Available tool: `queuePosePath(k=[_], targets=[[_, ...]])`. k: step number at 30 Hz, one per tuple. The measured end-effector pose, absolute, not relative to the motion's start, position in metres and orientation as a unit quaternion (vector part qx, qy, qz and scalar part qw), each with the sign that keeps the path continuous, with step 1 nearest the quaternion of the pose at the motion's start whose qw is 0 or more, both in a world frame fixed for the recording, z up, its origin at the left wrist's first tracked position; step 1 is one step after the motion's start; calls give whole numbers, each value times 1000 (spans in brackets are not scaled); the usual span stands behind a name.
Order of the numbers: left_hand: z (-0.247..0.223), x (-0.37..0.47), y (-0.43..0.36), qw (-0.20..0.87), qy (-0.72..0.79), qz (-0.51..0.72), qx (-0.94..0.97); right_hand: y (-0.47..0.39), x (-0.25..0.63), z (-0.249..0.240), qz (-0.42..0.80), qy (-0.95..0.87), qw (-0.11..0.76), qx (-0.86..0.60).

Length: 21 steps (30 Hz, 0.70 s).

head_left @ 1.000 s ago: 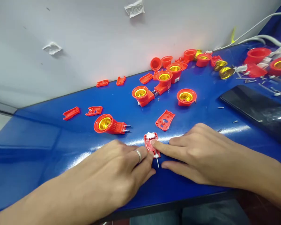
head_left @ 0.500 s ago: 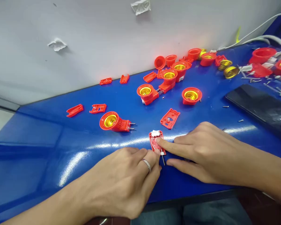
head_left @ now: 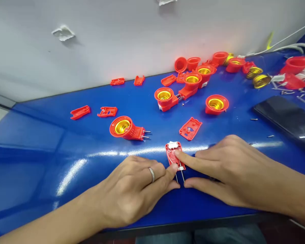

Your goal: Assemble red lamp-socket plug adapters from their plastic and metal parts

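Grip: left hand [head_left: 132, 189] bunched at the metal pins [head_left: 182, 176], pinch unconfirmed; right hand [head_left: 226, 169] spread, index finger pressed on the red casing [head_left: 171, 158], apparently steadying it. Casing lay open-side up on the worktop [head_left: 66, 135], likely for access; lamp sockets [head_left: 122, 127] sat beyond.
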<state>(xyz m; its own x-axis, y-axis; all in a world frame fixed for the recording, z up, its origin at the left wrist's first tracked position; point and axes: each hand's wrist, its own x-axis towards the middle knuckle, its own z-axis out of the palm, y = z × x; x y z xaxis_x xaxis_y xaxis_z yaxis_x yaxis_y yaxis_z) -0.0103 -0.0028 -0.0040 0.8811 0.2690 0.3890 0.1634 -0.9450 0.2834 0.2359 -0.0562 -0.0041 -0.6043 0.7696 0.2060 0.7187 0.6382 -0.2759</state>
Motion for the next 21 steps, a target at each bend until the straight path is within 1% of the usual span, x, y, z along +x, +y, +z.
queuePosePath(k=[2,5,7,11,13,17,21], targets=[[-3,-9,-3,136,114,223,959,-56,236,-5,82,-894,143,-417],[0,-8,-1,117,103,208,966,-57,237,-5,84,-894,130,-420],[1,-9,-1,95,94,193,972,-60,237,-5,75,-894,141,-418],[3,-11,-3,44,111,201,972,-71,227,-2,-16,-880,195,-433],[3,-11,-4,50,119,207,970,-78,217,-1,-60,-875,206,-435],[3,-11,-7,69,123,214,967,-88,199,0,-60,-878,186,-436],[2,-12,-6,54,149,253,955,-91,198,-2,-62,-883,130,-448]])
